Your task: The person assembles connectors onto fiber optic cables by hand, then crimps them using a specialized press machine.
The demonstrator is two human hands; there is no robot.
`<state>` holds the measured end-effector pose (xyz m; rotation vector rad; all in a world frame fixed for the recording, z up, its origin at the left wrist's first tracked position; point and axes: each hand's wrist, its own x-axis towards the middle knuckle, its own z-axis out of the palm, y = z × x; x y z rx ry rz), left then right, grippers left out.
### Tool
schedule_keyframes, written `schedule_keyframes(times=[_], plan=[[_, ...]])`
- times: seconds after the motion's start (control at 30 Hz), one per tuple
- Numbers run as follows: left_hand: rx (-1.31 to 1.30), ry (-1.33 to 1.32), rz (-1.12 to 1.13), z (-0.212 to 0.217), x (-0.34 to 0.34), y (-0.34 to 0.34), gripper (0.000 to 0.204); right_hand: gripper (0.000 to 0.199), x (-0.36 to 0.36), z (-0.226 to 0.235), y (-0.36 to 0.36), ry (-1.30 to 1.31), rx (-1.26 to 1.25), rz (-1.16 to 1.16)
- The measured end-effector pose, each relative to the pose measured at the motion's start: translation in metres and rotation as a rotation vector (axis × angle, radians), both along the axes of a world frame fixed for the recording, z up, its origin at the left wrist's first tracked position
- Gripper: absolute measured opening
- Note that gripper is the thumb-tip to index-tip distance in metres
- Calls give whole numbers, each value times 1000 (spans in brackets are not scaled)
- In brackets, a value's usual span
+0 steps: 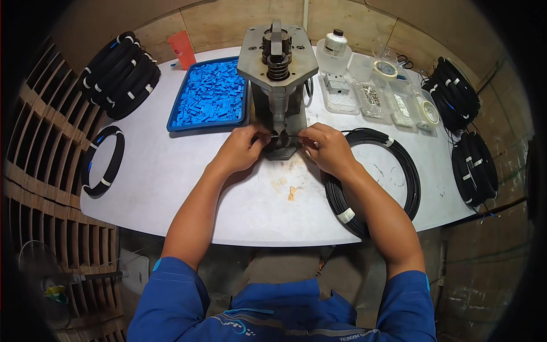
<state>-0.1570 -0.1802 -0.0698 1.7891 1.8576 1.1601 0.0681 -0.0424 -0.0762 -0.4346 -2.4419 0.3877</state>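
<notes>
A grey metal bench press (pixel 250 57) with a coil spring on top stands at the far middle of the table. My left hand (pixel 242 149) is closed in a pinch at the left of its lower jaw, and what lies between the fingertips is too small to make out. Across from it, my right hand (pixel 327 147) pinches a thin black cable (pixel 292 136) whose end reaches into the press. That cable appears to run back to a large black coil (pixel 411 176) bound with white tape, lying partly under my right forearm.
Left of the press, a blue tray (pixel 181 126) holds many small blue pieces, with an orange cup (pixel 182 50) behind. Clear containers (pixel 373 101), tape rolls (pixel 385 69) and a white bottle (pixel 335 43) stand at the right. More black coils (pixel 121 74) sit around the table's edges.
</notes>
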Motion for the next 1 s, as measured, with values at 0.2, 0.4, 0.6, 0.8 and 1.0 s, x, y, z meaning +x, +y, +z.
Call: schedule_keyframes(times=[0.2, 0.4, 0.6, 0.8, 1.0], plan=[[1, 14, 1, 1, 0, 0, 19, 19, -1, 0, 0, 23, -4, 4], [14, 8, -6, -2, -2, 0, 20, 19, -1, 1, 0, 9, -4, -2], [0, 10, -2, 1, 1, -1, 19, 19, 0, 1, -1, 3, -7, -9], [0, 24, -6, -2, -1, 0, 16, 15, -1, 1, 0, 14, -5, -1], [10, 55, 3, -4, -3, 0, 17, 16, -2, 1, -1, 12, 6, -9]])
